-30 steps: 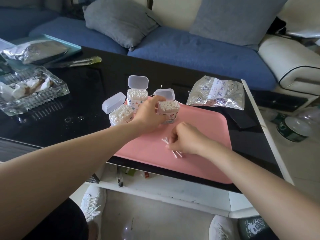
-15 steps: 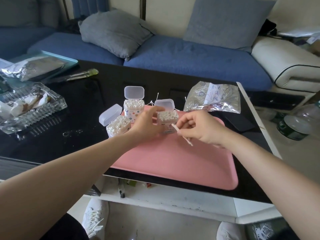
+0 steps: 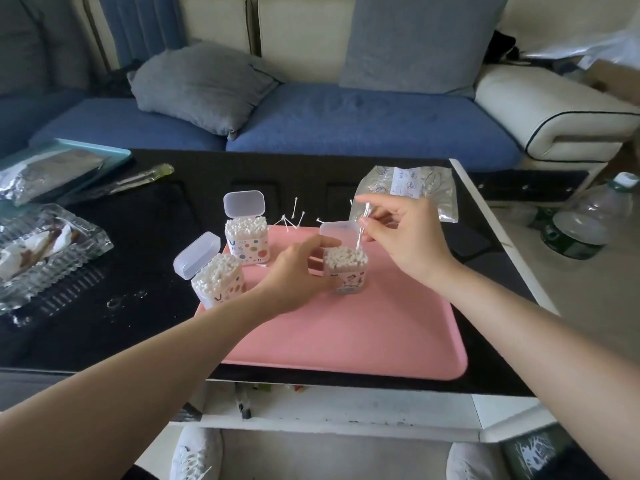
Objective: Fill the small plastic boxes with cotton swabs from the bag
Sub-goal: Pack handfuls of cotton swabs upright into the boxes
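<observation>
Three small plastic boxes with open flip lids stand on or by a pink tray [image 3: 363, 337], all packed with cotton swabs. My left hand [image 3: 294, 271] grips the right box [image 3: 346, 271] from its left side. My right hand [image 3: 405, 237] hovers just above that box and pinches a cotton swab [image 3: 361, 233] upright, its lower tip at the box's packed top. The middle box [image 3: 246, 242] stands at the tray's back left corner. The left box [image 3: 219, 280] leans at the tray's left edge. The crumpled clear bag [image 3: 412, 188] lies behind my right hand.
Several loose swabs [image 3: 292, 216] lie on the black table [image 3: 138, 271] behind the tray. A glass dish [image 3: 45, 251] and a teal tray [image 3: 69, 164] with a foil packet sit at the left. Plastic bottles [image 3: 585, 220] stand on the floor to the right. A blue sofa runs behind.
My right hand picked swabs up off the tray's middle, rose and moved back over the right box, now holding one upright at its top. My left hand stayed on that box.
</observation>
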